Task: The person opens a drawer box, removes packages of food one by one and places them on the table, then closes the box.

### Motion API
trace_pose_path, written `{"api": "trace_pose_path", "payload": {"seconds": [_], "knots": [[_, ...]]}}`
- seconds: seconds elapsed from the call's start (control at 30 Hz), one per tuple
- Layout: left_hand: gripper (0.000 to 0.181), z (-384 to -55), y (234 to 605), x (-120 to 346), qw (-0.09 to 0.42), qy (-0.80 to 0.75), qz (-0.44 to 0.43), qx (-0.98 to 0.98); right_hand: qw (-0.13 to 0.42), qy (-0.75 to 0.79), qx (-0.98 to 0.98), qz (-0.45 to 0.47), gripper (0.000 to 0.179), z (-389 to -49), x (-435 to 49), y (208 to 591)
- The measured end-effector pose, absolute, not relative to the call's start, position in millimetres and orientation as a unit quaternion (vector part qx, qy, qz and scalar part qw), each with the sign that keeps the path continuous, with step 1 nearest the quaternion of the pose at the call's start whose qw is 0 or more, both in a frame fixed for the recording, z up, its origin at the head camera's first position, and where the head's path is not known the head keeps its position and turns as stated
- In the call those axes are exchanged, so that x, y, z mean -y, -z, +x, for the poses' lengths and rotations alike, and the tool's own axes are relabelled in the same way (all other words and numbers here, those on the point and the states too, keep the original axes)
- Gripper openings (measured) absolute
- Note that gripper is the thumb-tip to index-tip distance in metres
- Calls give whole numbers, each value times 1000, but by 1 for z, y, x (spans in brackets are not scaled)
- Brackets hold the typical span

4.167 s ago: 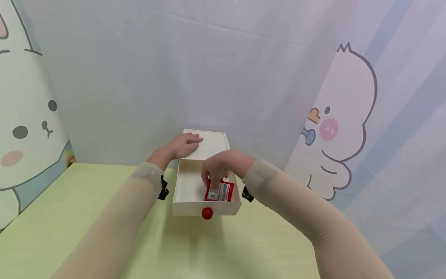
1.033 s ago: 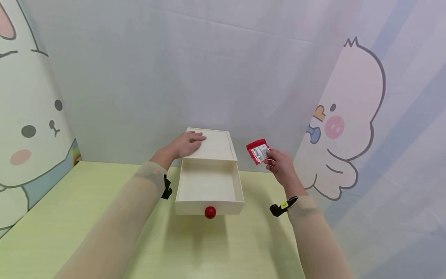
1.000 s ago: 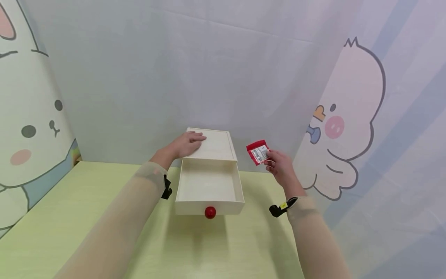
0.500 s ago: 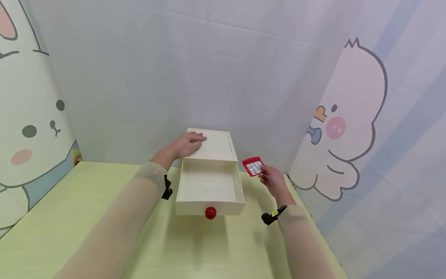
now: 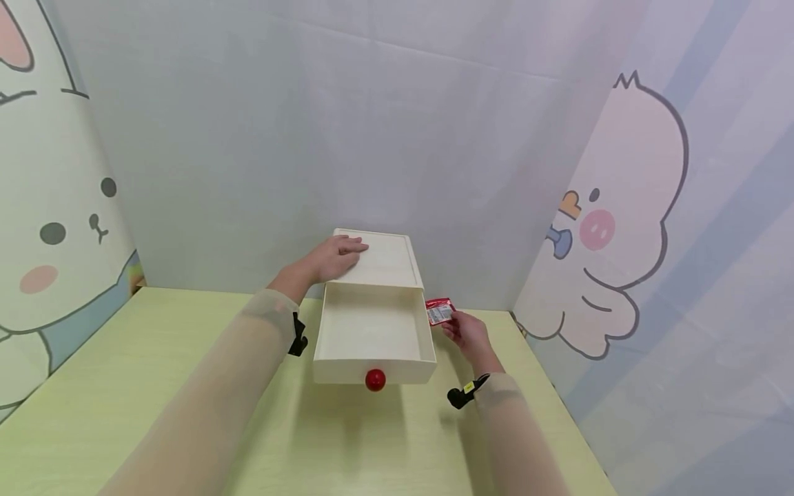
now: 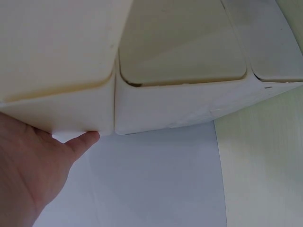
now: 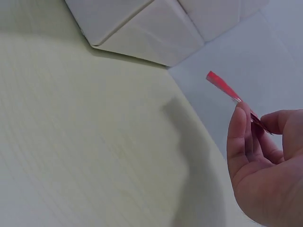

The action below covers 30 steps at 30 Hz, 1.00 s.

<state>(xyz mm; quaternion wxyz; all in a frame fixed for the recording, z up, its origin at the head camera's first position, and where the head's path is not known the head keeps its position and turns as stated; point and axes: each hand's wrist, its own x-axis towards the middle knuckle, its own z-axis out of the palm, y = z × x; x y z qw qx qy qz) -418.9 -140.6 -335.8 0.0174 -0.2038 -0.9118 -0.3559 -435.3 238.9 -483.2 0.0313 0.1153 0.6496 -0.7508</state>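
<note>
A small red packet (image 5: pixel 440 311) with a white printed label is pinched between the thumb and fingers of my right hand (image 5: pixel 469 335), just right of the white drawer box (image 5: pixel 397 258). In the right wrist view the packet (image 7: pixel 222 85) appears nearly edge-on, held above the table. My left hand (image 5: pixel 331 259) rests on top of the box at its left edge, fingers extended; the left wrist view shows this hand (image 6: pixel 33 165) against the box's side. The top drawer (image 5: pixel 374 324), with its round red knob (image 5: pixel 375 380), stands pulled out, and nothing lies inside it.
A pale yellow-green table (image 5: pixel 186 386) carries the box. Behind it hangs a light grey curtain (image 5: pixel 298 138) with cartoon animals at both sides. The table's right edge runs past my right forearm.
My right hand has taken the red packet out of the drawer, carried it up to the right, then lowered it beside the box. My left hand has stayed on the box top.
</note>
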Motion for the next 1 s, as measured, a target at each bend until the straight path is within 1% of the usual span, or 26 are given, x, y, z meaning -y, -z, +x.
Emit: {"api": "trace_pose_path", "payload": {"seconds": [0.27,0.57,0.87,1.0], "knots": [[55,-420,336,139,16,362,-206,909,19,745,-655,124,44,-434,-228,499],[54,-420,337,140,14,363,-206,909,39,705,-691,154,46,-435,-226,505],[55,-420,337,141,18,361,-206,909,37,695,-704,138,46,-436,-224,505],[55,-420,337,140,19,362,-205,909,40,691,-710,132,52,-436,-225,504]]}}
